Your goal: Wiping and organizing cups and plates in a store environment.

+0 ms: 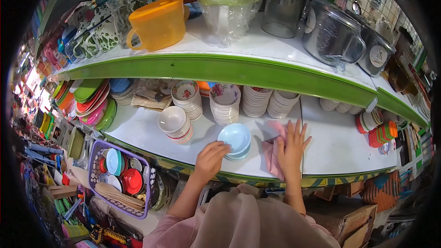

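Note:
A short stack of light blue bowls (235, 138) stands near the shelf's front edge. My left hand (211, 161) is at its left side, fingers bent and fingertips at the top bowl's rim; whether they grip it is unclear. To the right, my right hand (293, 148) lies over the shelf with fingers straight and spread. A crumpled pink cloth (271, 158) lies against its thumb side, partly hidden by the hand, its upper end blurred. Left of the blue bowls is a stack of white bowls (173, 120), some lower ones red-rimmed.
Behind stand flower-patterned bowls (224, 98) in tall stacks. Overhead, a green-edged upper shelf (220, 69) juts out, bearing an orange lidded cup (158, 24) and metal pots (332, 34). Colourful plates (91, 93) sit left. A purple basket (120, 208) of dishes is below left; cardboard boxes (355, 224) are below right.

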